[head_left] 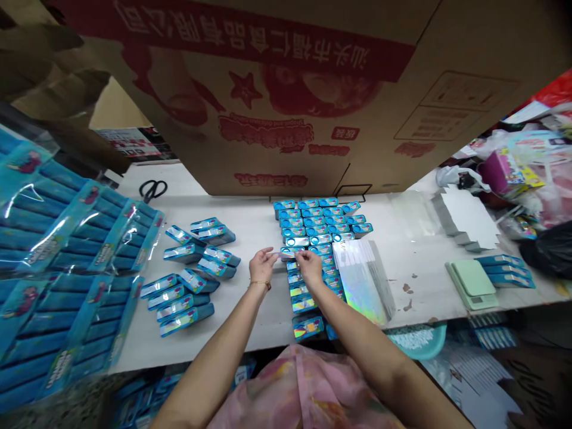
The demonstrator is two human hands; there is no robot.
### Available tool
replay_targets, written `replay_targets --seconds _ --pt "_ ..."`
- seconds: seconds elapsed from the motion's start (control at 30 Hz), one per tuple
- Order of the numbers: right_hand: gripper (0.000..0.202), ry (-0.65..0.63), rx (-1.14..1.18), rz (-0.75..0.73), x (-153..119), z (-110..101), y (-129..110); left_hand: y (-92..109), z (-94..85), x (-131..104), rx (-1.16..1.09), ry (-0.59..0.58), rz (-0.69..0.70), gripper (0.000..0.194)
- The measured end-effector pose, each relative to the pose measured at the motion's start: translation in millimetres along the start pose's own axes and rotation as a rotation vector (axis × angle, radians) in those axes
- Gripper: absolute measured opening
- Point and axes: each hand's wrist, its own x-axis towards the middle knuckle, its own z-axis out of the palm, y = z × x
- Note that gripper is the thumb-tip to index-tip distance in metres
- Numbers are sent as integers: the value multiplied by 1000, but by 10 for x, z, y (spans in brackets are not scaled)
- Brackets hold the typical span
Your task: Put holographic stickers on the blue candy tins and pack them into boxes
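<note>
- Pale strip (pixel 286 255): stretched between your hands, at the central rows of blue boxes (pixel 316 230); contact unclear.
- Your left hand (pixel 263 266): fingertips pinching its left end.
- Your right hand (pixel 310 267): fingertips pinching its right end.
- Shiny sheets (pixel 361 283): right of the rows.
- Large carton (pixel 286 101): far side.

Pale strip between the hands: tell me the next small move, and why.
Probably press the strip onto one of the middle boxes: the left hand and right hand seem to pinch it just over them, and some nearer boxes show shiny patches.
</note>
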Motion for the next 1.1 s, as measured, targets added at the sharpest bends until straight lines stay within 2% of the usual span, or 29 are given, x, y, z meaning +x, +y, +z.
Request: replay_targets --seconds 0.23,0.47,0.53,0.63,0.7,0.8,0.87,0.97,1.03,1.1 --pt "21 86 -443 -178 122 112 57 -125 34 251 121 27 17 36" --pt "28 68 -864 -206 10 53 -81 -152 2 265 338 -5 14 33" --pt "35 8 -1025 -292 -56 -15 -106 -153 -20 222 453 -12 105 31" --pt "43 -172 -1266 -423 -115 -97 -120 -184 -5 128 678 -127 287 37" --pt "47 -255 -1348 -475 -113 -119 -120 -223 30 75 793 -209 298 43" --pt "45 -292 -1314 -516 -82 -183 -115 -270 56 53 891 -241 243 47" --pt "42 -280 -1199 -547 -60 -336 -93 -264 50 57 890 -220 232 47" --pt "38 -142 -932 -608 9 -822 -3 -177 121 -3 845 -81 316 41" --pt "35 20 -772 -597 128 -1272 90 -85 301 -118 830 -27 447 35" --pt "34 153 -686 -543 330 -1717 190 4 610 -270 854 -121 576 33"
